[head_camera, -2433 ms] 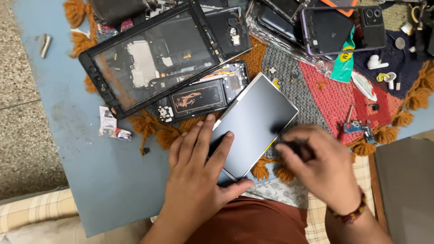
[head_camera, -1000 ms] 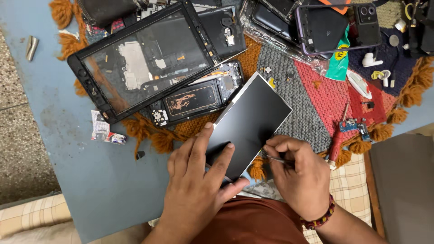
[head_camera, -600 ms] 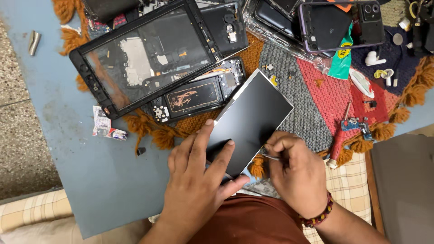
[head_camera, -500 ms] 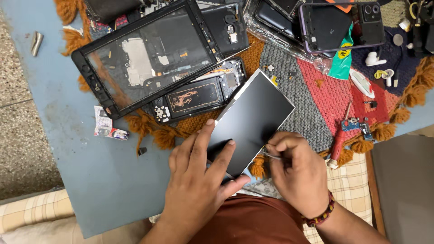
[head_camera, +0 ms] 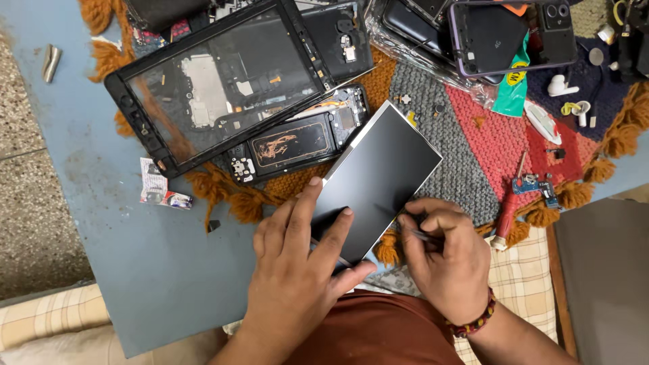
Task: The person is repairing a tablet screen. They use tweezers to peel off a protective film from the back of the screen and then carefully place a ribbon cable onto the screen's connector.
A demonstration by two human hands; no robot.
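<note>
Left hand [head_camera: 294, 270] lies flat, fingers spread, grip open, pressing down the near end of the display panel [head_camera: 378, 179], apparently to steady it. The panel rests tilted near the table's front edge, half on the knitted mat [head_camera: 473, 135]; glossy black, silver-edged, unmarked. Right hand [head_camera: 446, 257] pinches a thin metal tool [head_camera: 422, 234] at its right edge.

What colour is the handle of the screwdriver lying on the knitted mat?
Red; the screwdriver shows best in the head view.
</note>
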